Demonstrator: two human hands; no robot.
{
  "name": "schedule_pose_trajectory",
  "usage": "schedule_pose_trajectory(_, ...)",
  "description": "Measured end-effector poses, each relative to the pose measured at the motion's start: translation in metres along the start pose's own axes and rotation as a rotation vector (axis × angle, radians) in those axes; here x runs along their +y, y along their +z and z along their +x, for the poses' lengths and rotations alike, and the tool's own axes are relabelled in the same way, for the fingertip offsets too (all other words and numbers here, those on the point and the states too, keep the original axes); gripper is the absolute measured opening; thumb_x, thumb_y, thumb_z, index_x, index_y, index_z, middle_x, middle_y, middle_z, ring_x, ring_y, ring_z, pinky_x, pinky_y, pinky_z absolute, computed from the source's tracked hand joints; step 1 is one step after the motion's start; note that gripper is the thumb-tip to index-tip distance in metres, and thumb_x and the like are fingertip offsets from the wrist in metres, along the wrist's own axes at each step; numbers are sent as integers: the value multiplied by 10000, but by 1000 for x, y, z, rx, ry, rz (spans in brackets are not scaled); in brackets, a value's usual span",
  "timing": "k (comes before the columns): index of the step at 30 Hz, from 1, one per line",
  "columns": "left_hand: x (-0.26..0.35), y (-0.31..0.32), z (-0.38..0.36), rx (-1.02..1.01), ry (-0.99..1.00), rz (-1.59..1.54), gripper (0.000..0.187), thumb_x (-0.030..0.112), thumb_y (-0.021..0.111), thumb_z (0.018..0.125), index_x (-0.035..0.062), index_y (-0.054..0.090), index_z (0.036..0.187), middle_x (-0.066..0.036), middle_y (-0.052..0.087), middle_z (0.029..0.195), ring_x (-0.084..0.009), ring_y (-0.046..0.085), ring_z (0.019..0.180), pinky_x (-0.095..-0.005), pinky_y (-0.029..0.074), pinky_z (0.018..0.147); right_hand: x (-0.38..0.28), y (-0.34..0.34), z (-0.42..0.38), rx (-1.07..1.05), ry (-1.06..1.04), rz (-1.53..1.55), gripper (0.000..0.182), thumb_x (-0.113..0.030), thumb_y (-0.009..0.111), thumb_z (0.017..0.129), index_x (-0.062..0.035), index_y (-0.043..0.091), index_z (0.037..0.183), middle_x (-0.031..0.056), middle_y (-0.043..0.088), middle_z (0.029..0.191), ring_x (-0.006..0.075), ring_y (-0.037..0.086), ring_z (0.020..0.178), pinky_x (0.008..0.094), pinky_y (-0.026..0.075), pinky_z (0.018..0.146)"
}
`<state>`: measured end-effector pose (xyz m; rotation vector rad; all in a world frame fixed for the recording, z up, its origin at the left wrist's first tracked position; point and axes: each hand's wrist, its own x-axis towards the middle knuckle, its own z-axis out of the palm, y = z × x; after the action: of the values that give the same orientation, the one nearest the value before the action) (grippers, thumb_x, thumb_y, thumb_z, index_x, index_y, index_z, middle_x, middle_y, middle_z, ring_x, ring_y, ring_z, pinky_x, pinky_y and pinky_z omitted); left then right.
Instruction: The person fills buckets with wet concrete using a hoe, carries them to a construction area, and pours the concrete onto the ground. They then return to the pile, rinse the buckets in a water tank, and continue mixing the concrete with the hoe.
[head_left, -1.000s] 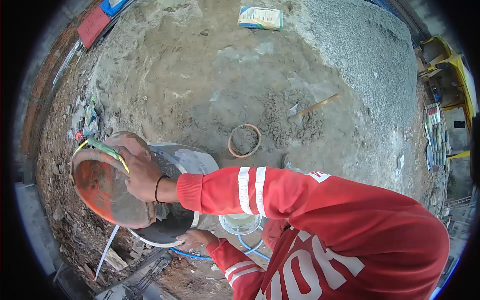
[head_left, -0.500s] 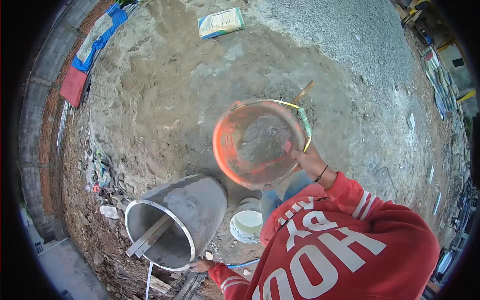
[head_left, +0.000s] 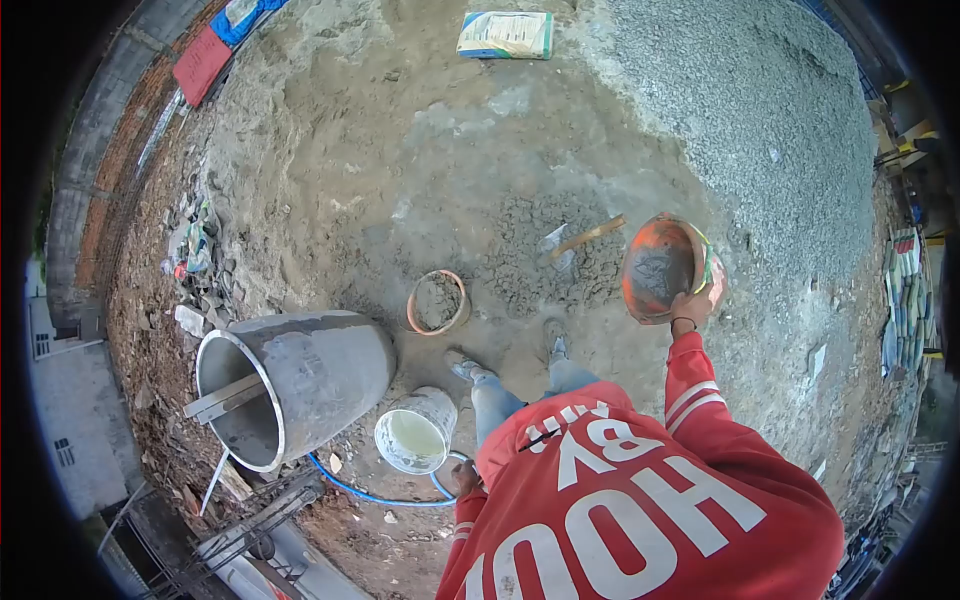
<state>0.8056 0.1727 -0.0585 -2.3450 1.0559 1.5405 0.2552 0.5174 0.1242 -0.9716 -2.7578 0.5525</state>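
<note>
Bucket swung rightward | right hand gripping it | left hand hold unclear | gravel-edged ground

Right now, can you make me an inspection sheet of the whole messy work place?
Surface: ground, grey-brown, patchy.
Job's things: orange bucket, grey-stained inside; second bucket holding grey mix; white bucket holding cloudy liquid; grey barrel with a board in its mouth; wooden-handled tool by wet mix.
Clutter: rubble and litter, left; printed bag, ahead.
Hands: right grips the orange bucket; left near the blue hose, grip unclear.
Cables: blue hose only; wires, can't tell.
Surroundings: gravel, right; brickwork, left.
</note>
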Motion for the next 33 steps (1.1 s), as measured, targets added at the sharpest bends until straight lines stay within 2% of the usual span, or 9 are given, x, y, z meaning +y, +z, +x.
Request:
schedule_pose_trajectory(3,55,15,-83,-148,178,100,532,195,651,792,119,411,1262,-111,562,940,-241,600,677,-328,477,476,-1,-12,19,-77,98,-87,676,-47,587,729,-155,368,1360,245,551,1177,423,572,1054,515,482,851)
schedule_pose_trajectory(7,97,7,-107,-141,190,-144,369,197,565,896,201,450,1246,-69,551,1063,-284,658,814,-394,527,631,66,50,64,342,-475,182,654,22,538,726,-28,362,1354,232,486,1259,392,570,1051,469,476,891)
schedule_pose_trajectory(9,111,-5,-110,-124,297,-161,338,176,548,910,161,459,1235,-88,545,1096,-304,672,829,-395,537,634,84,67,78,72,107,455,658,9,494,761,-57,322,1392,193,545,1189,406,618,987,462,537,846)
schedule_pose_trajectory(15,80,-24,-124,-65,286,-325,354,173,549,913,146,442,1249,-117,532,1123,-322,670,864,-410,546,634,65,27,75,-330,640,897,635,-18,458,801,-60,279,1408,196,544,1139,383,663,853,478,591,562)
schedule_pose_trajectory(17,53,-15,-137,-40,247,-340,371,158,565,886,121,446,1236,-125,568,1081,-296,681,762,-352,536,544,66,42,79,-313,632,869,587,-25,476,794,-72,362,1368,194,578,1109,354,669,861,466,583,662)
schedule_pose_trajectory(23,6,9,-153,-30,82,-314,337,167,544,887,118,475,1213,-116,577,1080,-315,681,790,-359,558,570,18,48,74,-129,169,-60,383,-134,638,725,-7,606,1085,179,660,1052,330,642,1017,425,505,858)
schedule_pose_trajectory(27,14,18,-162,-57,45,-230,322,179,553,903,109,476,1208,-126,587,1086,-297,687,760,-351,558,566,58,126,96,274,65,266,258,-271,597,808,-95,688,973,132,685,936,311,639,981,377,487,832)
schedule_pose_trajectory(29,20,17,-158,-59,94,-258,318,174,549,911,106,475,1212,-129,589,1069,-282,686,739,-339,555,558,-6,55,50,215,144,-154,213,-203,525,865,-112,688,967,89,691,944,295,629,997,360,475,852)
schedule_pose_trajectory(33,40,13,-160,-63,180,-318,337,167,543,916,88,458,1233,-123,576,1029,-290,689,752,-332,547,534,77,102,109,66,-228,485,250,-278,655,809,-65,666,939,138,684,898,302,655,888,401,498,757)
